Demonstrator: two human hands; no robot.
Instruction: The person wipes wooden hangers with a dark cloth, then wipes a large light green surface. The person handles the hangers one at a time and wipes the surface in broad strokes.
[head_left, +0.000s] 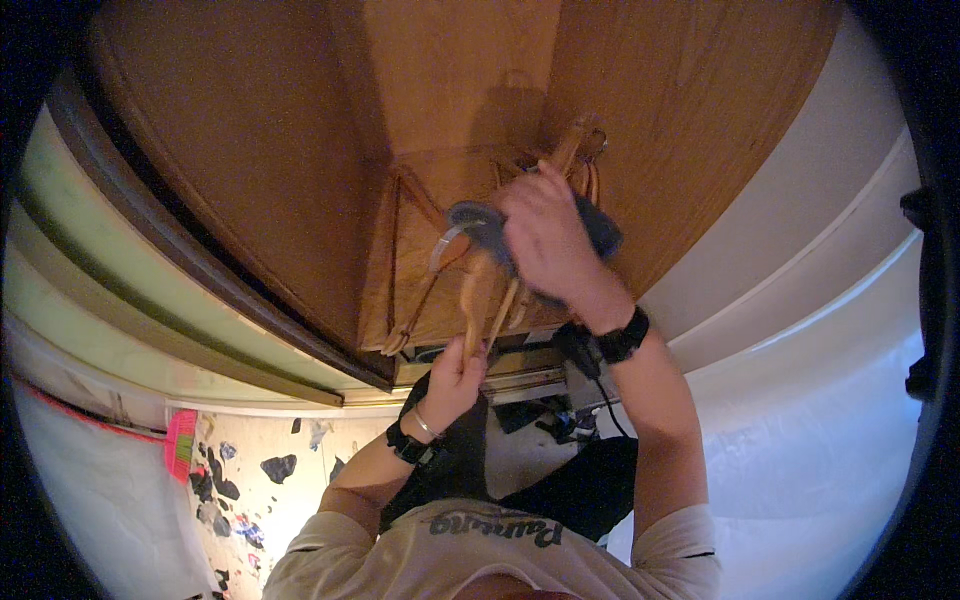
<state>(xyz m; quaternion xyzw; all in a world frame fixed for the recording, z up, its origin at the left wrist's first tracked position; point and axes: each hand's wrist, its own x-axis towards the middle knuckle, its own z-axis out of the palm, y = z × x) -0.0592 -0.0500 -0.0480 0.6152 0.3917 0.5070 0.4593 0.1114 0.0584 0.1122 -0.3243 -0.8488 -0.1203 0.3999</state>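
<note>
My left hand (452, 388) is closed round the lower end of a wooden clothes hanger (478, 290). Over the same hanger, my right hand (550, 240) presses a dark blue-grey cloth (602, 232) that bunches out on both sides of the fingers. The hanger's far end sticks out beyond the right hand, tilted up to the right. Below lie more wooden hangers (393, 250) on the floor of a brown wooden cabinet (450, 60), partly hidden by my hands and the cloth. A pale curved strip (443, 246) shows next to the cloth; I cannot tell what it is.
Wooden cabinet walls (690, 120) rise on both sides. A metal-edged sill (520, 380) runs along its front. Black items with a cable (575, 345) lie near my right forearm. At the lower left, a pink broom (180, 445) stands by dark scraps (280, 468) on a pale floor.
</note>
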